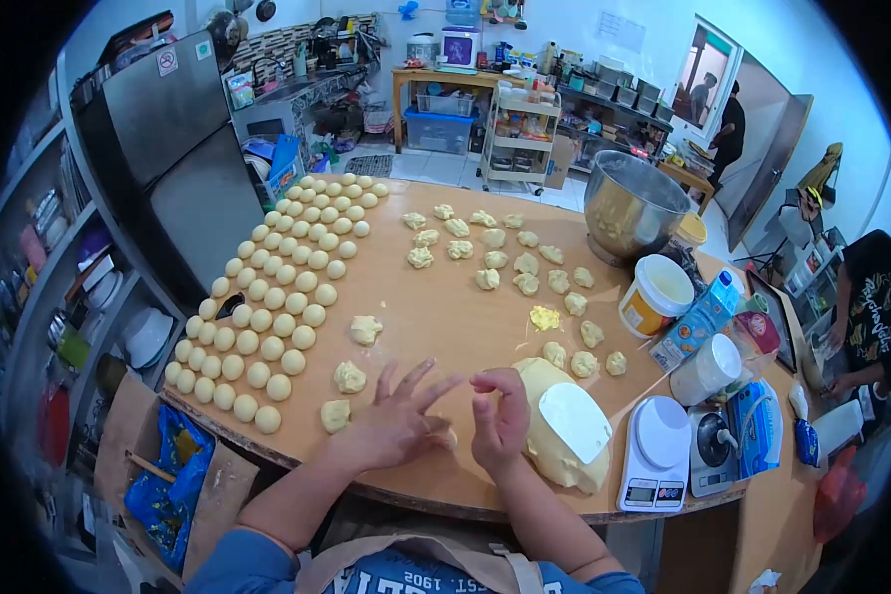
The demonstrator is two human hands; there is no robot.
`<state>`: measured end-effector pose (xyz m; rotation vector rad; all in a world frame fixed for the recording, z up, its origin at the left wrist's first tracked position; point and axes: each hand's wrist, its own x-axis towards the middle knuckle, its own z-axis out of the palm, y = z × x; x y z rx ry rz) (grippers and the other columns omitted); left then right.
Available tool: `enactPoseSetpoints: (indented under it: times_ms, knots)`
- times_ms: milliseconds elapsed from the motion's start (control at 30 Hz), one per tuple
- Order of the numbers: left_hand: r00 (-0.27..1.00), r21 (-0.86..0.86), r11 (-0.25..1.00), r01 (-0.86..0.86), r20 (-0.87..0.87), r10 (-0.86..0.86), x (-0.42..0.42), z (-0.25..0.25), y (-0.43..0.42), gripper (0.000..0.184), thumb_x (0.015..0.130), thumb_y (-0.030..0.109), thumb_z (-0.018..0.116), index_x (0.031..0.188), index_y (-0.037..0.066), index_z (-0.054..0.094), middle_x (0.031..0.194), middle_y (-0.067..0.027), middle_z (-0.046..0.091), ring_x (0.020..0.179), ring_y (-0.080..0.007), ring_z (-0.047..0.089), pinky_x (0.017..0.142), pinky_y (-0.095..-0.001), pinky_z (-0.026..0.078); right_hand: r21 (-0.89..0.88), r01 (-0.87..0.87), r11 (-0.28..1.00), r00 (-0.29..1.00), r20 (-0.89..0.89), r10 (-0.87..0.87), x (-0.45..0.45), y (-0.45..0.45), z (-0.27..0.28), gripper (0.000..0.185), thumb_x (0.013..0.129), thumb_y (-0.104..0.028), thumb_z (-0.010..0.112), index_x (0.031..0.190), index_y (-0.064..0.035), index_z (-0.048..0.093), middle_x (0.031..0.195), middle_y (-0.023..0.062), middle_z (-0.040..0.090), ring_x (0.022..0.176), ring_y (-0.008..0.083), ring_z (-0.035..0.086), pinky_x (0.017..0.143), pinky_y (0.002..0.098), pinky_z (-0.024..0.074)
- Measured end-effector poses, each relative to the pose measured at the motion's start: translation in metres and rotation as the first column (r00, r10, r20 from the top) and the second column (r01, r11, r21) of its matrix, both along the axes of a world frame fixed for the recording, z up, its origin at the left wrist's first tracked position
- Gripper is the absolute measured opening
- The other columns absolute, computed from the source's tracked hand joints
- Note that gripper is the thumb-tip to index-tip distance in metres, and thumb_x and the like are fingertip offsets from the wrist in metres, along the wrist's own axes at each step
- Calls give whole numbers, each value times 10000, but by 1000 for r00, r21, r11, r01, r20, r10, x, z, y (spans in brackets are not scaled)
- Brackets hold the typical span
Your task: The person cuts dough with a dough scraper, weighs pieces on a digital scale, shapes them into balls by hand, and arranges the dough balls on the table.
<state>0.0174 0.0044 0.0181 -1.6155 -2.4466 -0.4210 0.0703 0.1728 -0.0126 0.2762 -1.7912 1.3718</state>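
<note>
My left hand [403,426] is over the front of the wooden table with its fingers spread, and a bit of dough [450,439] shows beside it. My right hand [501,416] is raised next to the large dough mass [554,436], its fingers curled; whether they hold anything is hidden. A white scraper [574,423] lies on that mass. Three rough dough pieces [349,377] sit left of my left hand. Rows of smooth dough balls [270,347] cover the table's left side. Several rough lumps [487,279] are spread farther back, near a yellow smear [544,318].
A white scale [655,455] stands at the right front edge, beside a second scale [711,450]. Behind them are a white jar [705,369], a blue carton [698,322], a white tub [655,295] and a metal bowl [634,206]. Another person [873,307] is at the far right.
</note>
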Motion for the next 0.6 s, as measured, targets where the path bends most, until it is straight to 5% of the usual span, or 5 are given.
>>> enactPoseSetpoints:
  times_ms: [133,200,300,533,600]
  knots:
    - [993,369,924,-102,-11,114,-6,10,-34,502,804,412,696,1220,153,590,1424,-183,358,1349,-375,281,1102,-488,221,321,-69,945,981,192,7,-2,-3,-5,370,930,-253,530,1198,1,514,1177,164,562,1087,327,540,931,418,423]
    - [983,585,799,-141,-13,183,-20,3,-56,548,814,395,696,1254,104,549,1415,-221,351,1329,-377,315,1095,-479,251,688,-294,664,888,453,-77,-4,-17,-25,438,939,-278,510,1290,-19,470,1306,152,509,1215,343,477,1022,450,370]
    - [978,807,573,-143,26,208,-39,-6,-74,489,855,293,650,1256,46,518,1413,-229,342,1300,-365,358,1079,-471,296,728,-548,412,797,604,-5,23,-29,-29,590,940,-324,497,1449,-84,317,1487,143,333,1383,356,279,1127,477,228]
    - [960,917,384,-105,-7,279,-71,-46,-78,415,899,131,548,1289,23,455,1396,-184,381,1317,-302,347,1039,-426,330,821,-328,466,845,476,-245,-34,-34,-16,622,946,-425,458,1459,-105,313,1503,119,314,1399,336,258,1154,462,185]
    - [960,921,379,-85,-27,280,-71,-49,-80,401,895,114,542,1277,22,461,1391,-180,386,1270,-280,379,1011,-408,346,721,-481,498,804,590,-77,-18,-49,-22,600,941,-418,481,1442,-113,354,1495,108,334,1402,320,258,1155,462,179]
